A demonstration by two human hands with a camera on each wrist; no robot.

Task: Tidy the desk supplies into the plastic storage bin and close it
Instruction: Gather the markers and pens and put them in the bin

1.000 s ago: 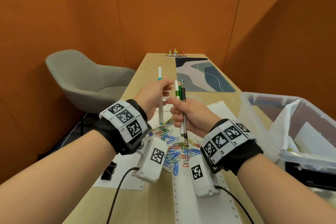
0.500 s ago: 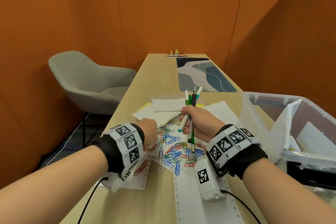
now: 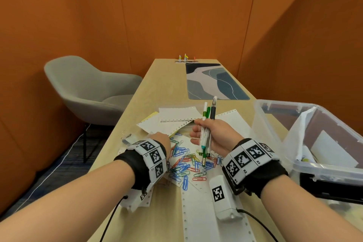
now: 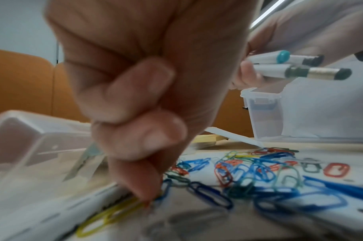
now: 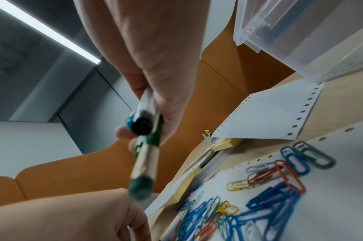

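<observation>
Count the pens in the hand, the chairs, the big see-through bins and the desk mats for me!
Pens held in the right hand, white, green and black barrels: 3
Grey upholstered chair: 1
Big clear plastic storage bin: 1
Blue-and-grey patterned desk mat: 1
Total: 6

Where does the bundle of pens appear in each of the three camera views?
Head: bundle of pens at centre, upright in the right hand.
Left wrist: upper right, pen ends pointing right.
Right wrist: centre, pen ends toward the camera.
Shared landmark: coloured paper clips below the pens.
</observation>
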